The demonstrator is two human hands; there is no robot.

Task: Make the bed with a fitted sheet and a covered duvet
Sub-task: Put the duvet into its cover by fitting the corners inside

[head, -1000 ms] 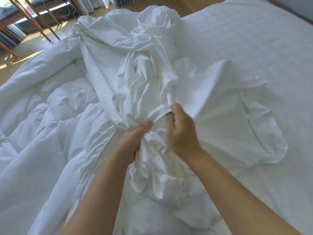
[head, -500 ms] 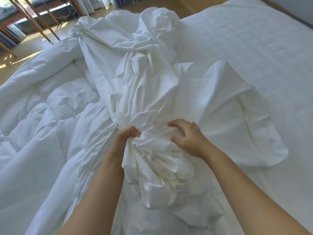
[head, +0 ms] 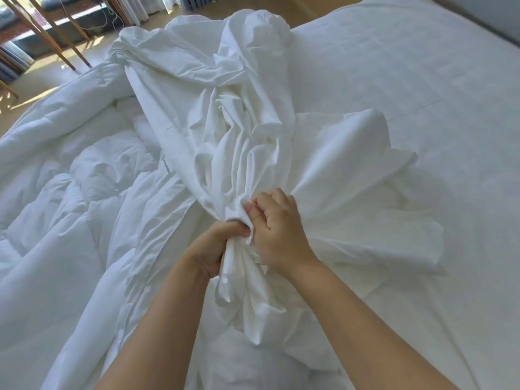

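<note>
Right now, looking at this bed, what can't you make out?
All in the head view:
Left hand: fingertips buried in the bunched cloth.
Which cloth edge is held: lost in folds.
Duvet: partly under the cloth, cut off at the left edge.
Bed sheet: corners outside the frame.
Wooden legs: cut off at the top edge.

Bright daylight from upper left; wide-angle edge distortion.

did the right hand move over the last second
Yes, the right hand moved slightly left, away from the bed crease, closing against the left hand on the bunched duvet cover.
</note>
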